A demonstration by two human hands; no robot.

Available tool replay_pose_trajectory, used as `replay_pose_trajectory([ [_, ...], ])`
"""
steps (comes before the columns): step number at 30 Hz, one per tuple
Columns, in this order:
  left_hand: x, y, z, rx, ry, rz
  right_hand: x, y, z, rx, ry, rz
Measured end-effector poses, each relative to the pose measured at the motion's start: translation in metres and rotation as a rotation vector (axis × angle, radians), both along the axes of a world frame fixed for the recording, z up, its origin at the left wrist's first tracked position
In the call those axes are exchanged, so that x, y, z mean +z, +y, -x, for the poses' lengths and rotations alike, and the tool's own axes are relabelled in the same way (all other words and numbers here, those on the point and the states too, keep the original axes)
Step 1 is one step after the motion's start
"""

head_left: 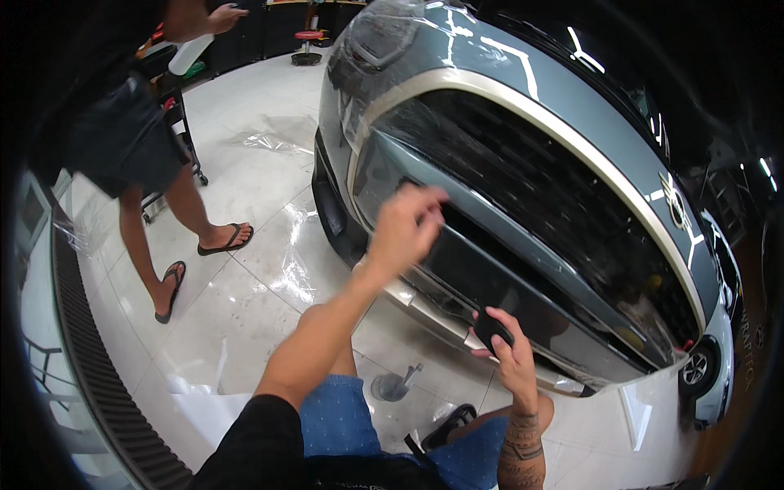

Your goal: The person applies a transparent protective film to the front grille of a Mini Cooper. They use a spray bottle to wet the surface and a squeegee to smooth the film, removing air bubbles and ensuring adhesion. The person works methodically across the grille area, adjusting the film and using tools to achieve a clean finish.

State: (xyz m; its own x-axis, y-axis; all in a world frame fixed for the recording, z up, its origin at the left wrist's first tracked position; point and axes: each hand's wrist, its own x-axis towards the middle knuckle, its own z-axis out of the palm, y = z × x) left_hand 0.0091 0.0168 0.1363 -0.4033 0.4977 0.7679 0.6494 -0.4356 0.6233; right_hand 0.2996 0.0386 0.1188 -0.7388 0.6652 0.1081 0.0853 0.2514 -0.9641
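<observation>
The front of a grey-blue car (490, 49) fills the middle and right, its dark grille (523, 155) ringed by a cream trim band (490, 83). Clear film (616, 390) overlaps the front and hangs loose at the lower right edge. My left hand (404, 229), smeared by motion, is in front of the left part of the grey bumper panel, fingers curled; a small dark thing shows at its upper edge, too unclear to name. Lower and to the right, my right hand (513, 351) grips a black rounded palm-sized object (492, 330) close to the bumper's lower edge.
At the left stands another person (131, 147) in dark shorts and flip-flops, holding a white bottle (189, 54) beside a black wheeled cart (186, 122). Crumpled clear film (273, 140) lies on the tiles. A grey round-based tool (394, 384) sits by my knees; a red-topped stool (308, 45) is farther back.
</observation>
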Motion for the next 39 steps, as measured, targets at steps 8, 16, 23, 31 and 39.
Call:
replay_pose_trajectory([
  [8, 0.018, 0.050, 0.146, 0.635, 0.358, -0.056, -0.033, 0.004, -0.025, -0.065, -0.066, 0.053],
  [16, 0.057, 0.067, 0.227, 0.664, 0.433, -0.165, -0.050, -0.007, -0.042, -0.123, -0.156, 0.126],
  [23, 0.104, 0.095, 0.262, 0.828, 0.402, 0.135, -0.062, -0.012, -0.040, -0.106, -0.157, 0.178],
  [31, 0.075, 0.090, 0.229, 0.415, 0.114, 0.162, -0.053, -0.009, -0.038, -0.097, -0.269, 0.059],
  [39, 0.042, 0.076, 0.250, 0.537, 0.116, -0.003, -0.036, -0.003, -0.041, -0.061, -0.332, 0.006],
])
